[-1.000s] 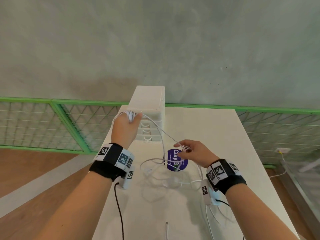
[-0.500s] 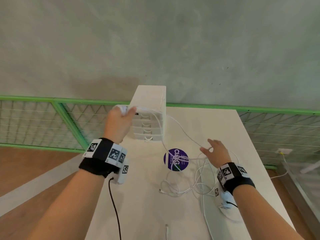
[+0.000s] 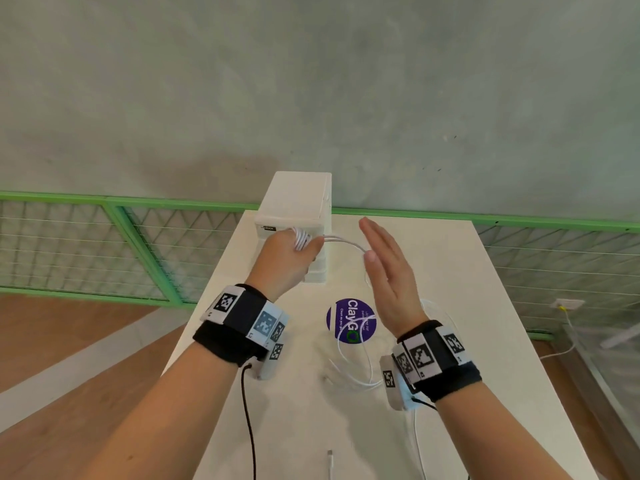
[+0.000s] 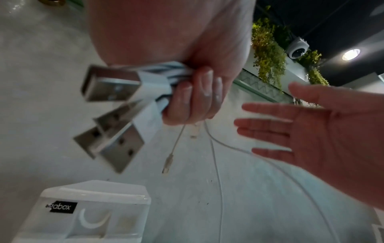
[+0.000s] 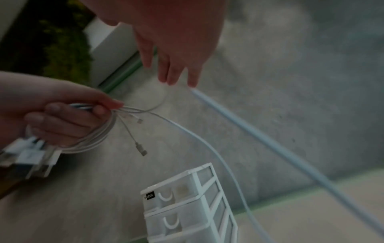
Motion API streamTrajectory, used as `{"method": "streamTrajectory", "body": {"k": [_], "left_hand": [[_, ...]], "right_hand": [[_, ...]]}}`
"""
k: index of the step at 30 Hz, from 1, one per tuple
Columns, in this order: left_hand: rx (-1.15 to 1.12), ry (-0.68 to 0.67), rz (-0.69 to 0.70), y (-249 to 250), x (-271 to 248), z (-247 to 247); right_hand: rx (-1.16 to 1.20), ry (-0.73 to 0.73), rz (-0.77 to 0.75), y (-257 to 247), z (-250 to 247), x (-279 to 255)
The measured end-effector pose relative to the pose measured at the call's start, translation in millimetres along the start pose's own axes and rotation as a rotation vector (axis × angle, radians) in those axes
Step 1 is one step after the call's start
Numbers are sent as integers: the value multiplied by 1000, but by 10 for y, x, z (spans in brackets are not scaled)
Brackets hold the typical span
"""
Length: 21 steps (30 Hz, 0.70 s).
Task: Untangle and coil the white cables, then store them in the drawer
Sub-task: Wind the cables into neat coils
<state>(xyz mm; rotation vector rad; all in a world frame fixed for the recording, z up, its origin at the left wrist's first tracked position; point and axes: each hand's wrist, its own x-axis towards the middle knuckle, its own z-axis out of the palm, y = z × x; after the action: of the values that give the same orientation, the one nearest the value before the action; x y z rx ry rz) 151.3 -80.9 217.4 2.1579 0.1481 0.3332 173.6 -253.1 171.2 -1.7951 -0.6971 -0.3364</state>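
My left hand [image 3: 289,252] is raised in front of the white drawer unit [image 3: 298,202] and grips a coiled bundle of white cables [image 3: 303,239]. In the left wrist view its fingers [image 4: 193,98] curl round the bundle, and several USB plugs [image 4: 112,85] stick out. One cable strand [image 3: 346,242] arcs from the bundle to my right hand [image 3: 375,244], which is held flat and open beside it, fingers straight. The strand passes my thumb and drops to loose cable loops [image 3: 349,372] on the table. The unit's drawers [image 5: 187,205] are closed.
The white table [image 3: 467,306] carries a purple round sticker [image 3: 349,320] under the loops. A cable end [image 3: 329,462] lies near the front edge. A green mesh fence [image 3: 156,237] and a grey wall stand behind. A wall socket [image 3: 568,303] is at right.
My right hand rose from low on the right of the table towards my left hand and opened flat. My left hand moved right with the bundle, in front of the drawer unit.
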Motion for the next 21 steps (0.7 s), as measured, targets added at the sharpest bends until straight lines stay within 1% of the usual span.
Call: {"method": "streamTrajectory", "body": {"k": [1,3,5,6,8,11,13,15,17,19,21], "left_hand": [[-20,-5,-18,4,-13,13],[-100,-35,-55,32,-33,55],[-170,-113,-95,79,-53,94],[-193,-155,-111,113,-67,102],[-236,-214,-135,167,-96,103],[-255,-277,-175,179,-124,78],[-248,-319,-214,148,-152,76],[-229,-381,-241,128,-201,108],[-250,-454,-219,130,-262,164],[-351,-467,-180,181,-286,163],[-508,-431,-153,244,-257,103]], "right_hand": [[-142,-12,-52,33,44,-3],[-444,-51,-76,146,164,-10],[-665,-75,-27,260,289,-36],[-710,-71,4,299,326,-28],[-674,-33,36,352,325,32],[-496,108,-30,352,196,180],[-404,139,-76,296,95,277],[-362,117,-155,220,22,364],[-312,76,-207,214,-7,436],[-253,0,-200,277,-7,456],[-232,-90,-133,361,8,402]]}}
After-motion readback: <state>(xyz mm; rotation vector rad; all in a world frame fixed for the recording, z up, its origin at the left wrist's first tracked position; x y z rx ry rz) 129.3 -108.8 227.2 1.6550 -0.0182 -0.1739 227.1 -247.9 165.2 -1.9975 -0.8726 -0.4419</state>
